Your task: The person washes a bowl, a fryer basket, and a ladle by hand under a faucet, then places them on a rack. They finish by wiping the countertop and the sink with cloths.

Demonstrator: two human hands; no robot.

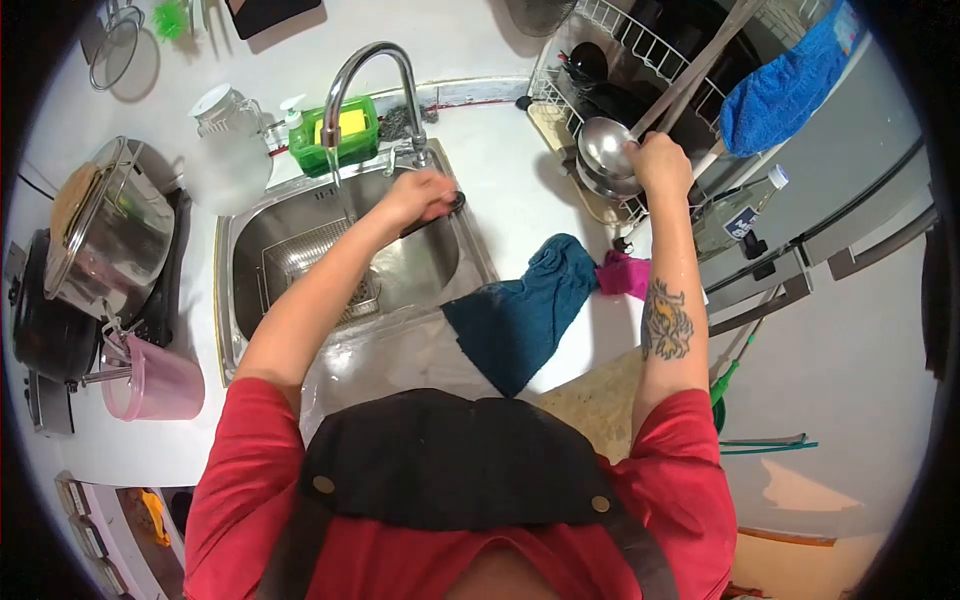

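Observation:
My left hand (424, 196), slightly blurred, is closed above the right side of the steel sink (405, 280), with a black handle (457, 201) showing beside and under its fingers. Water runs from the curved faucet (372, 52) beside my left forearm. My right hand (660, 165) is closed at the neck of a metal ladle (607, 143) by the white wire dish rack (625, 30). Long handles extend from there to the upper right. A second round metal piece lies just below the ladle's bowl. The tips of my right fingers are partly hidden.
A teal towel (530, 315) lies right of the sink. Behind the sink are a green sponge holder (350, 150) and a plastic pitcher (228, 165). Pots (125, 240) and a pink container (165, 380) stand left. A glass bottle (725, 222) and blue cloth (785, 95) are right.

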